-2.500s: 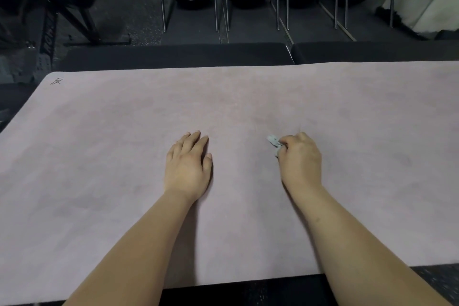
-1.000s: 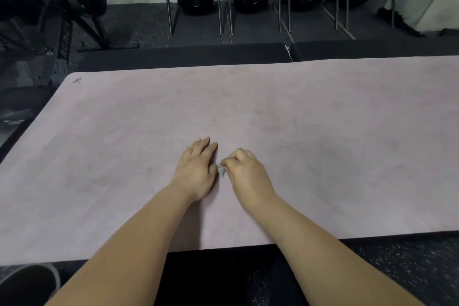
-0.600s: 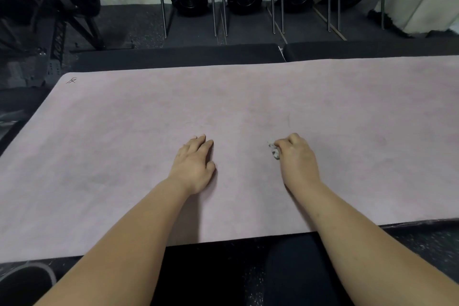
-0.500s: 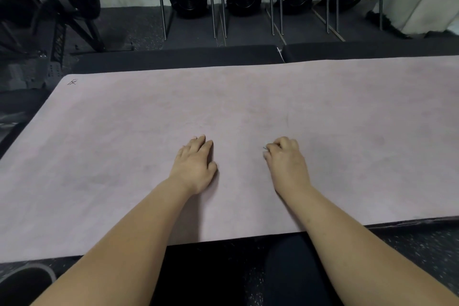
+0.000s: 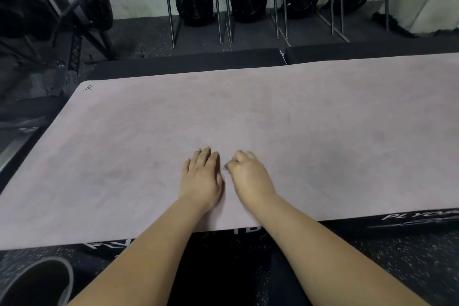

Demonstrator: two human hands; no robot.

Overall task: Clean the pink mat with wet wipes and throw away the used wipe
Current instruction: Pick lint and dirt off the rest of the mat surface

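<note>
**Pink mat (image 5: pixel 273 112) rubbed near its front edge with a balled wet wipe (image 5: pixel 226 168)**

The fingers of the right hand (image 5: pixel 248 176) are curled tightly into the palm and pinch the wet wipe, of which only a small grey bit shows at the thumb side. Probably it is balled like this to put more pressure on one small spot. The fingers of the left hand (image 5: pixel 201 176) are straight and pressed together, flat on the mat just beside the right hand. This seems to hold the surface firm and to carry some of the person's weight. The mat lies spread flat on black floor mats (image 5: pixel 188 61), and both forearms cross its near edge. A dark round object (image 5: pixel 37 283) sits at the lower left; whether it is a bin cannot be told.
</note>
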